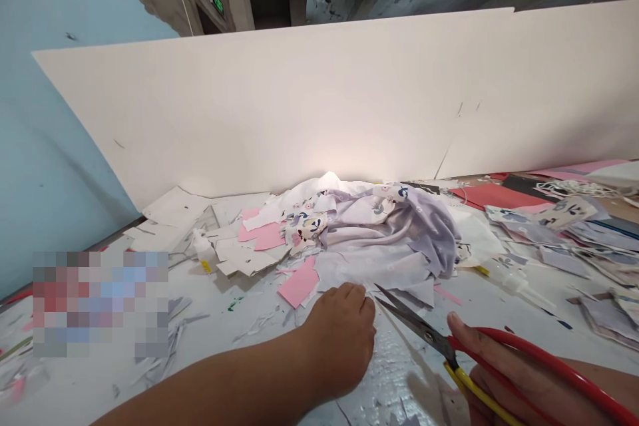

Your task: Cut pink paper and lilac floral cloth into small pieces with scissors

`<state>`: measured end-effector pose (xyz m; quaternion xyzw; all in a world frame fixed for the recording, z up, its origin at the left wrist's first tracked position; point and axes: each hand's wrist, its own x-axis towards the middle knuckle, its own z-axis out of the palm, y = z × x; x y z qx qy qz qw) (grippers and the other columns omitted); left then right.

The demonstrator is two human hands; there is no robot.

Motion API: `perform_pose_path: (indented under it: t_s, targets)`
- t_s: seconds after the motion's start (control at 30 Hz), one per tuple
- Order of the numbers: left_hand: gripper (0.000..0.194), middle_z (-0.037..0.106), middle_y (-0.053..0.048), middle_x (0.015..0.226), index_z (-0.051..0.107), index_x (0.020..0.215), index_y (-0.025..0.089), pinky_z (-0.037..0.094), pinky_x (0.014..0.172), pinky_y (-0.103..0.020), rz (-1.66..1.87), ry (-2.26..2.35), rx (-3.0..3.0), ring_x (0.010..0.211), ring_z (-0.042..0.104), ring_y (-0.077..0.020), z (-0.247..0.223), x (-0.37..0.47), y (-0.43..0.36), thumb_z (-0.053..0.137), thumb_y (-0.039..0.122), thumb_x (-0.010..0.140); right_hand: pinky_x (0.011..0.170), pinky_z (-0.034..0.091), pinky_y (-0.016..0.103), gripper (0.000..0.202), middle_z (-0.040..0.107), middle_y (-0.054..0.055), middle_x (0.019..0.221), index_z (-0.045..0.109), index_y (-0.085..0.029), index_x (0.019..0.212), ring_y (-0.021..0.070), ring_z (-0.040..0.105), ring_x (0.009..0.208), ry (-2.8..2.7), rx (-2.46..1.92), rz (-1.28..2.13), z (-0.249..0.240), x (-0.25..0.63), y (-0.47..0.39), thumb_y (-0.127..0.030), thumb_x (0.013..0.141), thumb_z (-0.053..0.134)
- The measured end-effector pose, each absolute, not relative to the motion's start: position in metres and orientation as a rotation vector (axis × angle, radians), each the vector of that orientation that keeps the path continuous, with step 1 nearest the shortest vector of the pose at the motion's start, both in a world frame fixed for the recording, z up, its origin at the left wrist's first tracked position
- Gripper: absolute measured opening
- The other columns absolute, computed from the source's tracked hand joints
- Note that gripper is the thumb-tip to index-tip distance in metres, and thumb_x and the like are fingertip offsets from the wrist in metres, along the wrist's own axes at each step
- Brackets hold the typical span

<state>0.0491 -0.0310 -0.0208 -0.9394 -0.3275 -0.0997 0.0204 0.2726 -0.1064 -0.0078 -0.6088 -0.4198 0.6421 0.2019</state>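
Observation:
A crumpled pile of thin lavender cloth, with a floral-printed piece among its folds, lies in the middle of the white table. My left hand is closed at the cloth's near edge, its fingers curled over the fabric; the thumb is hidden. In my right hand are scissors with red and yellow handles. Their blades stand slightly apart and point toward the cloth, just right of my left fingers. A pink paper piece lies left of the cloth, by my left hand.
A white board stands upright behind the table. White card pieces and a small glue bottle lie left. Red paper, patterned scraps and a clear, nozzled bottle are at right. Part of the left side is blurred out.

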Motion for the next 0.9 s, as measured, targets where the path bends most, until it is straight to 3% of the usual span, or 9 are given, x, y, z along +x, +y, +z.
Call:
perform_pose_path:
  t_s: [0.13, 0.3, 0.53, 0.63, 0.9]
  targets:
    - [0.030, 0.052, -0.013, 0.113, 0.049, 0.108, 0.015, 0.042, 0.085, -0.042, -0.295, -1.033, -2.916, 0.102, 0.047, -0.0258, -0.019, 0.049, -0.029, 0.037, 0.026, 0.082, 0.037, 0.040, 0.026, 0.062, 0.054, 0.005, 0.044, 0.058, -0.022, 0.060, 0.0152, 0.050, 0.038, -0.886, -1.732, 1.989, -0.008, 0.270, -0.104, -0.077, 0.066, 0.029]
    - [0.028, 0.052, -0.013, 0.109, 0.050, 0.104, 0.014, 0.042, 0.084, -0.042, -0.270, -1.072, -2.911, 0.100, 0.047, -0.0252, -0.017, 0.048, -0.030, 0.037, 0.028, 0.083, 0.039, 0.041, 0.024, 0.055, 0.054, 0.004, 0.044, 0.055, -0.023, 0.059, 0.0147, 0.053, 0.040, -0.713, -1.752, 1.978, -0.001, 0.264, -0.108, -0.072, 0.069, 0.033]
    - [0.032, 0.052, -0.011, 0.112, 0.047, 0.111, 0.015, 0.041, 0.085, -0.041, -0.262, -1.002, -2.889, 0.102, 0.044, -0.0243, -0.013, 0.049, -0.031, 0.036, 0.026, 0.083, 0.032, 0.037, 0.022, 0.064, 0.048, 0.002, 0.039, 0.056, -0.016, 0.060, 0.0131, 0.047, 0.033, -0.562, -1.761, 2.062, 0.011, 0.240, -0.103, -0.071, 0.073, 0.025]
    - [0.031, 0.052, -0.011, 0.110, 0.047, 0.110, 0.015, 0.041, 0.085, -0.041, -0.282, -0.994, -2.878, 0.102, 0.044, -0.0243, -0.015, 0.049, -0.031, 0.036, 0.026, 0.083, 0.036, 0.039, 0.020, 0.062, 0.051, 0.003, 0.044, 0.058, -0.013, 0.064, 0.0124, 0.051, 0.038, -0.414, -1.688, 2.094, 0.010, 0.234, -0.103, -0.068, 0.075, 0.031]
    - [0.019, 0.055, -0.008, 0.090, 0.052, 0.087, 0.015, 0.044, 0.073, -0.038, -0.275, -1.003, -2.876, 0.085, 0.048, -0.0219, -0.014, 0.049, -0.032, 0.037, 0.024, 0.081, 0.042, 0.041, 0.018, 0.053, 0.056, 0.005, 0.052, 0.063, -0.010, 0.069, 0.0108, 0.053, 0.044, -0.362, -1.497, 2.065, 0.008, 0.213, -0.107, -0.059, 0.074, 0.045]
